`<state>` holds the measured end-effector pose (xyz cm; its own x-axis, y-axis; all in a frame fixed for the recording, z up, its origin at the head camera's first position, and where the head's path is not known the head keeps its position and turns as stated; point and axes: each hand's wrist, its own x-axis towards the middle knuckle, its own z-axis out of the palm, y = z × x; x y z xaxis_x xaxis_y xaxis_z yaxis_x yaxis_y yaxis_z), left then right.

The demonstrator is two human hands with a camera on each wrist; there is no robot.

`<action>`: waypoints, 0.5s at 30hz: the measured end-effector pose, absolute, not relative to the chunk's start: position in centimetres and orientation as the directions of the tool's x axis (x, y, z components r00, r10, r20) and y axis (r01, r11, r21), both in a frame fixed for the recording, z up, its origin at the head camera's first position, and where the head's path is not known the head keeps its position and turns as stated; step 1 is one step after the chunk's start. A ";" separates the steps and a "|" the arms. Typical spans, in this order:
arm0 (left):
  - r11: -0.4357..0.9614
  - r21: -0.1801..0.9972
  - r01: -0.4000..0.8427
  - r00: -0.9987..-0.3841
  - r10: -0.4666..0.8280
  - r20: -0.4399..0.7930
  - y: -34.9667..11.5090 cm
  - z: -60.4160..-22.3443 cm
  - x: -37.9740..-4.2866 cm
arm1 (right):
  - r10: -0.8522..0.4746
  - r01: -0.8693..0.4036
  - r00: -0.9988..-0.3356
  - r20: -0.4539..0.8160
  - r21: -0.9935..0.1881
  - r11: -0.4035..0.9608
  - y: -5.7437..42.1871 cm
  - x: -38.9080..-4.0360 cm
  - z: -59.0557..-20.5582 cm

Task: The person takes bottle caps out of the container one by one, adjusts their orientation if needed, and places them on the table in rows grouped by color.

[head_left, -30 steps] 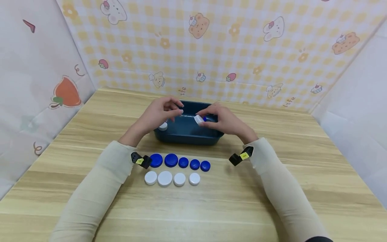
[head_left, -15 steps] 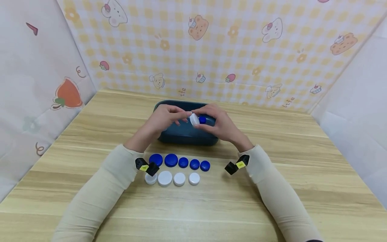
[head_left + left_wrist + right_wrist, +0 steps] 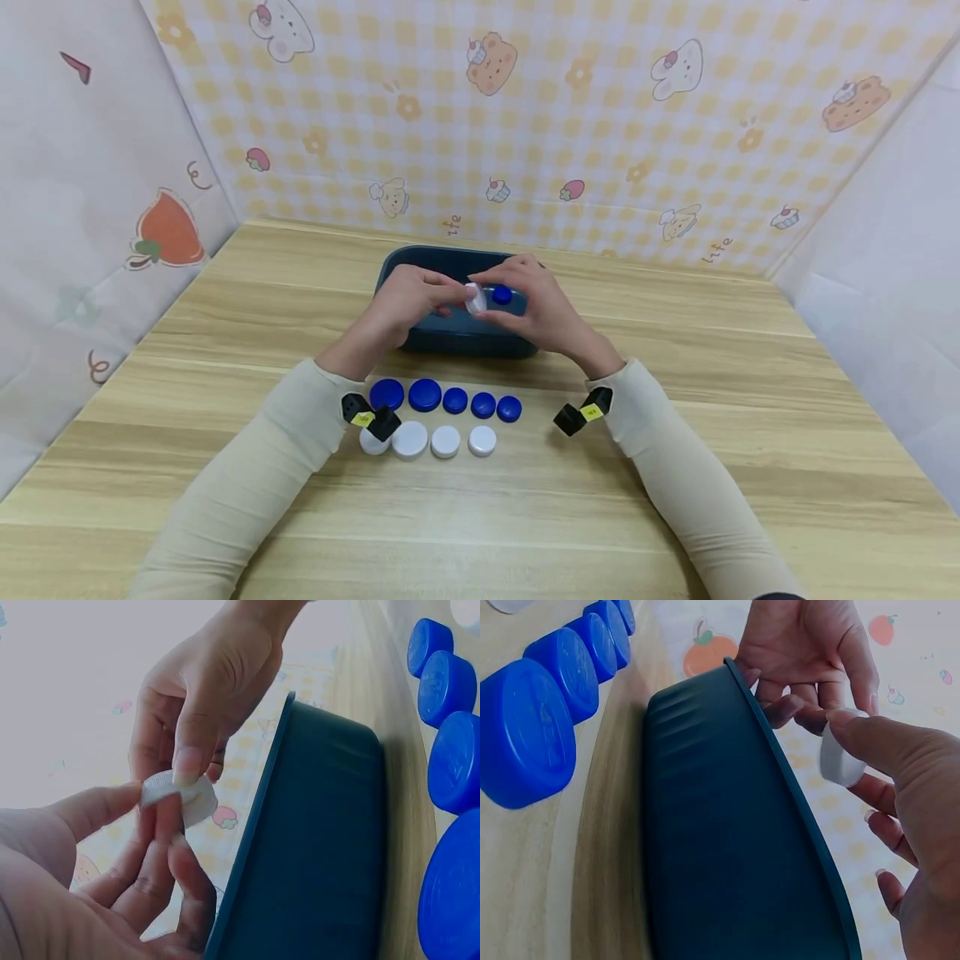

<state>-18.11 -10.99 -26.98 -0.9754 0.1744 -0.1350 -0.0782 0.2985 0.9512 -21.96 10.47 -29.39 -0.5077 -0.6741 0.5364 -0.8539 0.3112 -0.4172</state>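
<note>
Above the dark teal bin [image 3: 472, 343], a white bottle cap [image 3: 476, 299] is held on edge between both hands. My left hand [image 3: 405, 304] pinches it from the left, with its thumb tip at the cap's rim in the left wrist view. From the right, my right hand [image 3: 546, 307] grips the same cap [image 3: 841, 756] between thumb and fingers. Inside the bin, close to the right fingers, lies a blue cap [image 3: 502, 294]. The hands cover part of the bin's inside.
In front of the bin, several blue caps [image 3: 425, 395] form a row on the wooden table [image 3: 600, 517]. Several white caps [image 3: 409, 440] line up nearer to me, one partly behind the left wrist camera [image 3: 372, 417]. A checked cloth [image 3: 442, 125] hangs behind.
My left hand has moved right from the bin's left side and now pinches the white cap. The right hand has shifted slightly left with that cap, and the blue cap behind it shows more fully.
</note>
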 end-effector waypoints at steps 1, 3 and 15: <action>0.299 0.950 -0.092 -0.973 0.175 -0.149 -11.0 -27.0 -18.2 | -0.678 -0.859 -0.500 0.538 -0.409 0.309 10.4 -21.9 -29.4; 0.304 0.945 -0.116 -0.968 0.178 -0.176 -11.1 -26.9 -18.3 | -0.686 -0.866 -0.488 0.540 -0.397 0.304 10.4 -21.9 -29.4; 0.204 0.971 -0.122 -0.931 0.317 -0.183 -12.3 -26.5 -17.8 | -0.652 -0.847 -0.509 0.562 -0.464 0.261 11.9 -21.1 -29.3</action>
